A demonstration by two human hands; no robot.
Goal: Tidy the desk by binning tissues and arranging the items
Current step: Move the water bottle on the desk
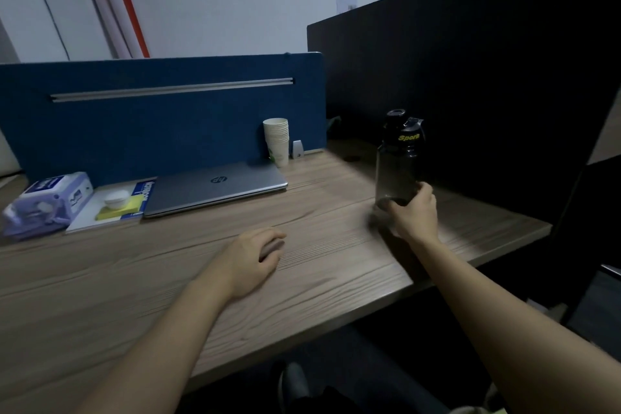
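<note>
At the far left of the frame the tissue pack (47, 202) lies at the desk (336, 265) edge, closed as far as you can see; no loose tissues show, and no bin is in view. Just right of it a small white bowl (116, 198) sits on a yellow pad (122, 210); what it holds is unclear. Next come the shut laptop (215, 188) and a stack of cups (277, 141).

Your left hand (252, 262) rests at centre, fingers curled together over something small and hidden.

Right of centre, your right hand (415, 212) clamps the bottle (398, 161) low at its base. It looks empty, with its lid seemingly flipped up. Held so low, it could tip as you carry it and knock the cups.
</note>
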